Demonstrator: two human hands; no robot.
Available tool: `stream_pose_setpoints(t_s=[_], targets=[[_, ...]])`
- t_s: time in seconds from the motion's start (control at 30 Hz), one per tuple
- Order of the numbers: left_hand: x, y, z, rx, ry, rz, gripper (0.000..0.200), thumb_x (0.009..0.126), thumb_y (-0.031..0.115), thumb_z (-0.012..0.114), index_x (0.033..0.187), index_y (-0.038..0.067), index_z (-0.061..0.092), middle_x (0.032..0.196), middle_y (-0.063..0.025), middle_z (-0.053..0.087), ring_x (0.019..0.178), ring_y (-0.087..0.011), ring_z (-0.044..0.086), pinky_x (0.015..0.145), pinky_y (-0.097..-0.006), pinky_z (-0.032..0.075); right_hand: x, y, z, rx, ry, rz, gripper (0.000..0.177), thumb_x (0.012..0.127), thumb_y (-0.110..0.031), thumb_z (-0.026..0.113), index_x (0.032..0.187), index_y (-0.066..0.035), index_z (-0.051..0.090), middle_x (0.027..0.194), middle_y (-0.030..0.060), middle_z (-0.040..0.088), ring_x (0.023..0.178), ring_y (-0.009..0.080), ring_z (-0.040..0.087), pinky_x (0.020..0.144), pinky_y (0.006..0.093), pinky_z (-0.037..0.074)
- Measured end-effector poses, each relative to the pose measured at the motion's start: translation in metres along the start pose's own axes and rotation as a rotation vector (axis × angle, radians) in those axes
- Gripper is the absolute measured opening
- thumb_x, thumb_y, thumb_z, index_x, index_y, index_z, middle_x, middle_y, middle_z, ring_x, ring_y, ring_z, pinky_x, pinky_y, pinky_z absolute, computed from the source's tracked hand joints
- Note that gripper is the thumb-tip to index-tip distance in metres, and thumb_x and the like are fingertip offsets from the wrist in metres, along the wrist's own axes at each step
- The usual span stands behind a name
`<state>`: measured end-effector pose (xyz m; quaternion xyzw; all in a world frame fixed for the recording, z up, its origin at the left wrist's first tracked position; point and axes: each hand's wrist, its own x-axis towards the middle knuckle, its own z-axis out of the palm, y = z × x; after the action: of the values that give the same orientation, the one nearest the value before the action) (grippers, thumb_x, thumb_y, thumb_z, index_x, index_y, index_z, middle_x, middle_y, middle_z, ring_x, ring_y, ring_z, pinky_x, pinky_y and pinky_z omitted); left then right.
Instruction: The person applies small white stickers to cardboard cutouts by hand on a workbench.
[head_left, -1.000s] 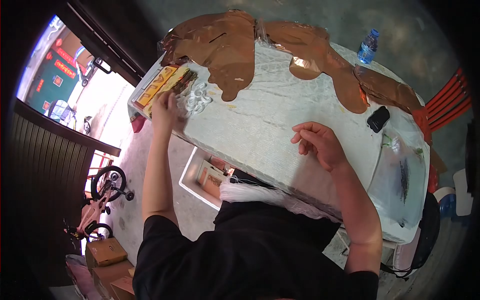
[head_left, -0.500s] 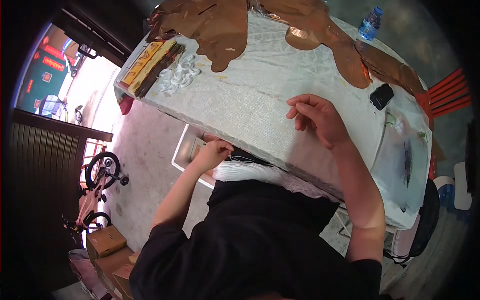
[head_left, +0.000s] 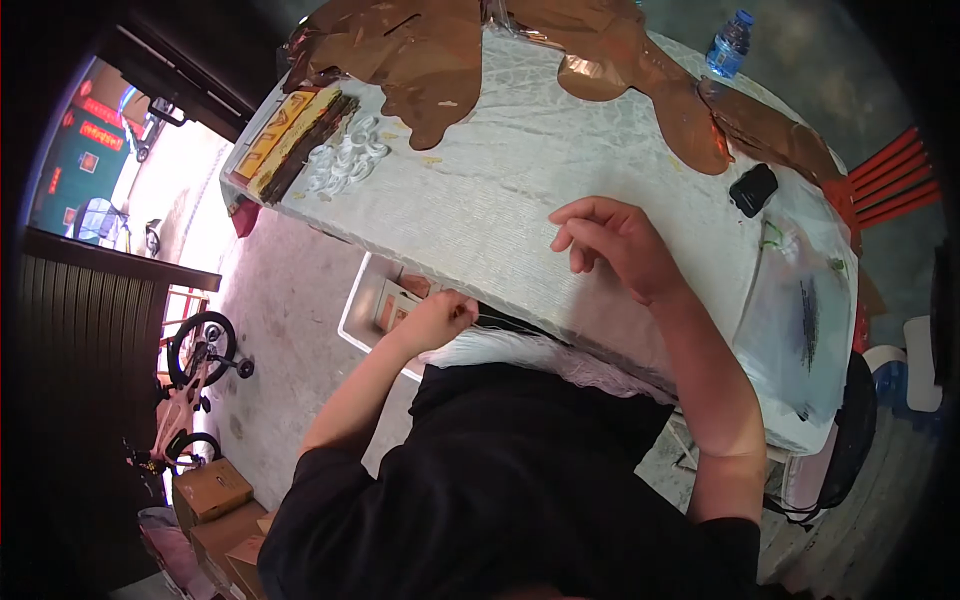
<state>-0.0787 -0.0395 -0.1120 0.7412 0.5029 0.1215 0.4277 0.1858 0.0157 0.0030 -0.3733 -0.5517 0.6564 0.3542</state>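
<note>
White threads (head_left: 500, 350) lie in a long bundle across the lap, below the table edge. My left hand (head_left: 440, 318) is closed at the bundle's left end, its fingers pressed together by fine strands; what it pinches is too small to make out. Above the white covered table (head_left: 480, 205) my right hand (head_left: 618, 245) is raised, thumb and fingers curved with their tips close together. Any thread between them is too fine to see. A pile of white rings (head_left: 347, 160) lies on the table's left part, beside a yellow and red pack (head_left: 285, 140).
Brown foil sheets (head_left: 430, 75) cover the far edge. A black object (head_left: 753, 190) and a clear plastic bag (head_left: 800, 310) lie at the right. A water bottle (head_left: 729, 45) stands behind. A white bin (head_left: 352, 318) is below the table's left side.
My right hand has shifted slightly left and its fingers have drawn closer together. My left hand has moved a little right and down, showing more of the bin's contents.
</note>
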Motion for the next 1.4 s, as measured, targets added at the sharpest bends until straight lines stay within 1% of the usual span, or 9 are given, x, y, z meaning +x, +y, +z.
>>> stream_pose_setpoints(t_s=[0.13, 0.37, 0.53, 0.6, 0.7, 0.87, 1.0, 1.17, 1.4], targets=[[-0.031, 0.082, -0.047, -0.615, -0.054, 0.036, 0.003, 0.082, 0.005, 0.051, 0.081, 0.002, 0.051, 0.073, 0.0023, 0.050, 0.069, -0.0053, 0.047, 0.063, -0.0203, 0.039, -0.005, -0.001, 0.017, -0.144, -0.071, -0.052, 0.016, 0.083, -0.008, 0.049, 0.095, -0.002, 0.059, 0.077, 0.0035, 0.060, 0.055, 0.0071, 0.050, 0.053, 0.0196, 0.041], [-0.014, 0.128, -0.083, -0.557, 0.311, 0.216, 0.009, 0.083, 0.011, 0.053, 0.086, 0.003, 0.048, 0.079, -0.0006, 0.050, 0.073, -0.0076, 0.047, 0.067, -0.0209, 0.040, -0.013, -0.029, 0.047, -0.133, -0.470, 0.161, 0.017, 0.085, -0.010, 0.047, 0.090, 0.002, 0.057, 0.070, 0.0065, 0.058, 0.052, 0.0095, 0.053, 0.050, 0.0215, 0.042], [0.023, 0.163, -0.064, -0.911, 0.388, 0.409, 0.014, 0.088, 0.016, 0.046, 0.092, 0.003, 0.046, 0.074, -0.0009, 0.050, 0.074, -0.0102, 0.052, 0.069, -0.0237, 0.043, -0.011, -0.079, 0.033, -0.118, -0.129, -0.264, 0.019, 0.088, -0.013, 0.043, 0.082, -0.001, 0.056, 0.063, 0.0023, 0.054, 0.050, 0.0067, 0.051, 0.046, 0.0187, 0.039], [0.024, 0.201, -0.050, -1.439, 0.086, 0.316, 0.020, 0.090, 0.022, 0.042, 0.094, 0.003, 0.046, 0.071, -0.0024, 0.050, 0.074, -0.0137, 0.054, 0.073, -0.0283, 0.045, -0.010, -0.105, 0.030, -0.052, -0.044, -0.295, 0.018, 0.087, -0.015, 0.045, 0.084, 0.000, 0.056, 0.064, 0.0021, 0.054, 0.050, 0.0070, 0.051, 0.045, 0.0181, 0.039], [0.022, 0.202, -0.052, -1.141, -0.266, 0.452, 0.024, 0.090, 0.025, 0.040, 0.088, 0.003, 0.048, 0.066, -0.0036, 0.049, 0.065, -0.0155, 0.053, 0.074, -0.0316, 0.046, -0.004, -0.123, 0.005, 0.012, 0.101, -0.561, 0.017, 0.087, -0.015, 0.046, 0.089, -0.001, 0.056, 0.066, 0.0018, 0.054, 0.052, 0.0071, 0.050, 0.046, 0.0187, 0.039], [0.015, 0.152, -0.105, -0.871, 0.082, 0.358, 0.029, 0.088, 0.026, 0.042, 0.066, 0.007, 0.040, 0.057, 0.0006, 0.034, 0.051, -0.0122, 0.038, 0.075, -0.0350, 0.044, -0.032, -0.127, -0.086, 0.229, 0.362, -0.756, 0.018, 0.087, -0.012, 0.046, 0.095, 0.003, 0.053, 0.070, 0.0029, 0.049, 0.056, 0.0091, 0.044, 0.050, 0.0190, 0.037], [-0.013, 0.084, -0.159, -1.189, 0.265, 0.384, 0.022, 0.088, 0.021, 0.043, 0.070, 0.009, 0.041, 0.061, 0.0017, 0.034, 0.059, -0.0094, 0.037, 0.077, -0.0317, 0.040, -0.066, -0.119, -0.120, 0.317, 0.512, -0.790, 0.018, 0.087, -0.012, 0.047, 0.094, 0.003, 0.053, 0.068, 0.0026, 0.045, 0.054, 0.0092, 0.039, 0.049, 0.0195, 0.033], [-0.059, 0.024, -0.211, -1.495, 0.424, 0.585, 0.015, 0.088, 0.015, 0.044, 0.081, 0.002, 0.045, 0.068, -0.0013, 0.038, 0.067, -0.0125, 0.043, 0.085, -0.0311, 0.040, -0.102, -0.115, -0.102, 0.058, 0.438, -0.680, 0.017, 0.089, -0.012, 0.043, 0.092, 0.002, 0.053, 0.067, 0.0024, 0.045, 0.052, 0.0079, 0.038, 0.048, 0.0192, 0.032], [-0.109, -0.062, -0.255, -1.727, 0.660, 0.519, 0.011, 0.085, 0.002, 0.044, 0.085, -0.008, 0.048, 0.098, -0.0186, 0.054, 0.099, -0.0300, 0.051, 0.093, -0.0430, 0.040, -0.127, -0.106, -0.076, -0.308, 0.280, -0.495, 0.014, 0.084, -0.007, 0.046, 0.079, 0.002, 0.054, 0.054, 0.0043, 0.047, 0.039, 0.0093, 0.043, 0.035, 0.0197, 0.033]])
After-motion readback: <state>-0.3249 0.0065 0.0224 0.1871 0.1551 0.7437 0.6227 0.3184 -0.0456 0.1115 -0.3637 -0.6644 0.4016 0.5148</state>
